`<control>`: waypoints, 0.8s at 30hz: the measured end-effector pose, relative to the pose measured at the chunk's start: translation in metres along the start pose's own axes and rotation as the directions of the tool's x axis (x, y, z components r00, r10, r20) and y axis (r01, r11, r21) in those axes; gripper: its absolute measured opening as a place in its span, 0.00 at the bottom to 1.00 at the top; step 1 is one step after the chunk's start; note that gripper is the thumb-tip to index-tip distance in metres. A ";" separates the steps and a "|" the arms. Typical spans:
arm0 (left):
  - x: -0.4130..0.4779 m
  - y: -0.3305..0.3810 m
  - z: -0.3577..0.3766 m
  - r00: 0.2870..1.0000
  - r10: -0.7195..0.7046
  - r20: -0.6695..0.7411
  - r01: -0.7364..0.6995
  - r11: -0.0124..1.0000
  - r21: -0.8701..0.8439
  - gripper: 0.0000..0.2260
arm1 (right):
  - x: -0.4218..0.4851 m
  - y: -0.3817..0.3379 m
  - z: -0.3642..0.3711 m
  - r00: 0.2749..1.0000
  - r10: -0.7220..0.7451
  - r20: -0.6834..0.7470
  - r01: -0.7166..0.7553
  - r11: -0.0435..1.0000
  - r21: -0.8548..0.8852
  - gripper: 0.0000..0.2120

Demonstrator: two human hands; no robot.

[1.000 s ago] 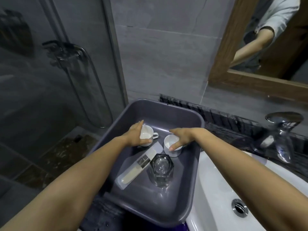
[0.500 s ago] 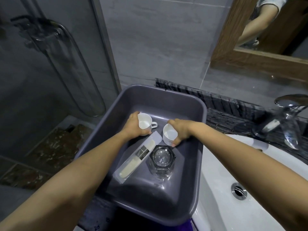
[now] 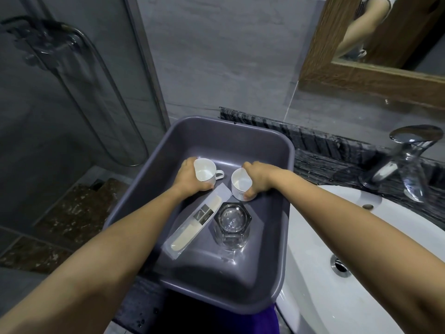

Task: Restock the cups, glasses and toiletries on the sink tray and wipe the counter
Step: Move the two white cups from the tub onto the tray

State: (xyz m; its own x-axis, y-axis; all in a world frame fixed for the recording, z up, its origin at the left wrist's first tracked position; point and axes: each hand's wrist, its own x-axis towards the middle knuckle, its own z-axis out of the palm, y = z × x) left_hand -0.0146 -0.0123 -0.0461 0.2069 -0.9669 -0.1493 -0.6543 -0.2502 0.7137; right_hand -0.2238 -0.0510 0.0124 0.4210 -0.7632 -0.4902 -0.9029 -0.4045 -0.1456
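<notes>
A deep grey plastic tray point(image 3: 284, 227) sits on the dark counter left of the basin. Inside it, my left hand point(image 3: 189, 178) grips a white handled cup point(image 3: 206, 173), tilted with its mouth facing me. My right hand point(image 3: 258, 180) is wrapped around a second white cup point(image 3: 240, 184) just to the right. In front of the cups lie a wrapped toiletry packet point(image 3: 192, 224), set diagonally, and a clear faceted glass point(image 3: 232, 227) standing upright.
A white basin point(image 3: 322, 297) with its drain point(image 3: 340, 267) lies to the right, a chrome tap point(image 3: 407, 160) behind it. Dark stone counter point(image 3: 320, 165) runs along the wall. A purple cloth point(image 3: 262, 320) shows below the tray. Glass shower door stands at left, wood-framed mirror at upper right.
Both hands stay on the two cups. The left cup has tipped more toward me, and my view has shifted slightly downward and closer to the tray.
</notes>
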 end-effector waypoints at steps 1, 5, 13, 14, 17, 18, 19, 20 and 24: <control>-0.001 0.001 0.000 1.000 0.001 -0.004 -0.001 1.000 -0.003 0.41 | 0.000 0.000 0.000 1.000 0.001 -0.016 -0.001 1.000 0.008 0.39; -0.006 0.007 -0.003 1.000 0.007 -0.005 -0.007 1.000 -0.001 0.39 | -0.004 -0.001 -0.003 0.996 -0.002 -0.085 0.007 0.998 0.059 0.37; -0.017 0.046 -0.031 0.994 0.094 -0.060 -0.091 0.995 0.051 0.31 | -0.033 0.000 -0.037 0.964 -0.046 -0.262 0.086 0.986 0.144 0.36; -0.019 0.052 -0.036 0.993 0.102 -0.062 -0.098 0.994 0.057 0.30 | -0.038 0.001 -0.044 0.961 -0.049 -0.274 0.092 0.985 0.146 0.36; -0.027 0.070 -0.052 0.990 0.131 -0.051 -0.127 0.989 0.072 0.28 | -0.056 0.005 -0.060 0.949 -0.044 -0.314 0.096 0.983 0.154 0.35; -0.030 0.076 -0.057 0.988 0.146 -0.042 -0.143 0.987 0.078 0.27 | -0.062 0.006 -0.065 0.945 -0.038 -0.326 0.094 0.983 0.159 0.35; -0.033 0.081 -0.061 0.986 0.163 -0.034 -0.159 0.984 0.079 0.26 | -0.068 0.006 -0.070 0.942 -0.031 -0.335 0.090 0.982 0.164 0.36; -0.038 0.087 -0.065 0.984 0.177 -0.030 -0.174 0.982 0.071 0.26 | -0.074 0.007 -0.075 0.938 -0.026 -0.345 0.089 0.982 0.168 0.36; -0.058 0.114 -0.078 0.966 0.253 -0.049 -0.251 0.967 0.045 0.25 | -0.103 0.008 -0.090 0.919 -0.020 -0.395 0.106 0.975 0.195 0.25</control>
State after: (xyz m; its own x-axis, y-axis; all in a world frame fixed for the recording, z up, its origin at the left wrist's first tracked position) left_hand -0.0444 0.0196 0.0976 0.0703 -0.9951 0.0696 -0.7171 -0.0019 0.6970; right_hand -0.2667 -0.0215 0.1390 0.4396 -0.8917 -0.1080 -0.8529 -0.3767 -0.3614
